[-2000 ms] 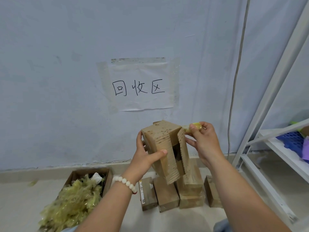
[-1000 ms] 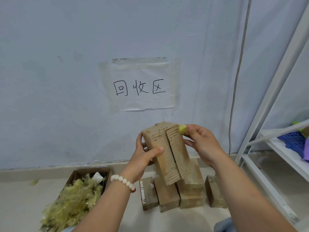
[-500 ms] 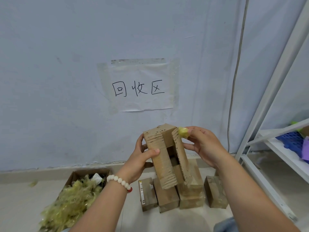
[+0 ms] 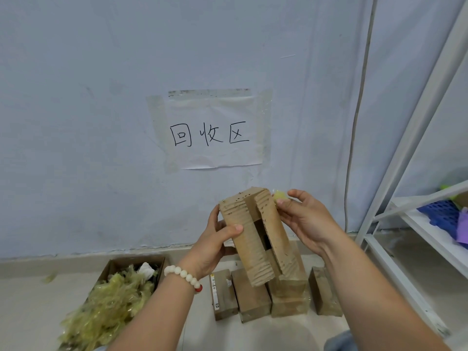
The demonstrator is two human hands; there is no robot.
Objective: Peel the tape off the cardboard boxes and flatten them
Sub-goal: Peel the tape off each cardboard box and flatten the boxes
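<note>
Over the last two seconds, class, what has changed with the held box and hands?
The flaps of the held box closed, then parted again. The right hand still pinches the tape wad; the left hand still grips the box. Floor boxes unmoved.

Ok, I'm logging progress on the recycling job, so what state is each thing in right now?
held box, tilted, top flaps parted, gripped by left hand
tape wad, balled up, pinched by right hand beside the box's top corner
boxes on the floor, not flattened, side by side
scrap carton, open, overflowing with peeled tape
wall sign, taped flat to the wall
</note>
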